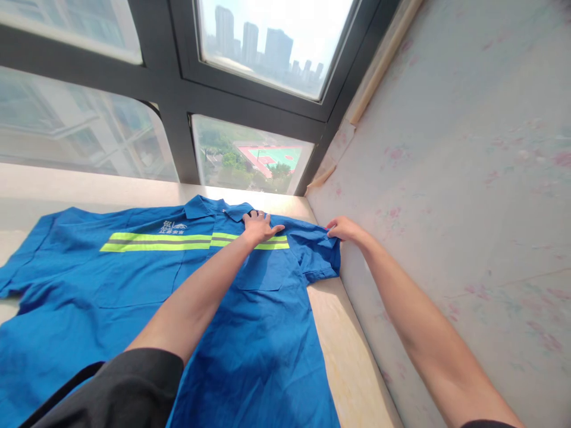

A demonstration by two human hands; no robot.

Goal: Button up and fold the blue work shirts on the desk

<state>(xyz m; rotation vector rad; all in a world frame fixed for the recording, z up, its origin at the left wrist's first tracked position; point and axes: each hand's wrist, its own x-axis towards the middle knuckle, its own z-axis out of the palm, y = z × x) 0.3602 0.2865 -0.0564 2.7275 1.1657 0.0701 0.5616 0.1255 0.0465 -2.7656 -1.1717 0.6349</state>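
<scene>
A blue short-sleeved work shirt [267, 333] lies spread out, its collar toward the window. A yellow-green reflective band [160, 242] with a grey stripe crosses the chest, and a white logo [173, 227] sits just above it. My left hand [259, 228] rests on the chest just below the collar, fingers spread and pressing on the cloth. At the shirt's right-hand sleeve [319, 246], my right hand [343, 228] pinches the upper corner of the cuff between thumb and fingers, close to the wall.
The shirt lies on a pale window sill [328, 309]. Along the right side rises a wall [468, 178] with flowered paper, peeling near the corner. Dark window frames [250, 95] stand behind the sill, with buildings and a sports court outside.
</scene>
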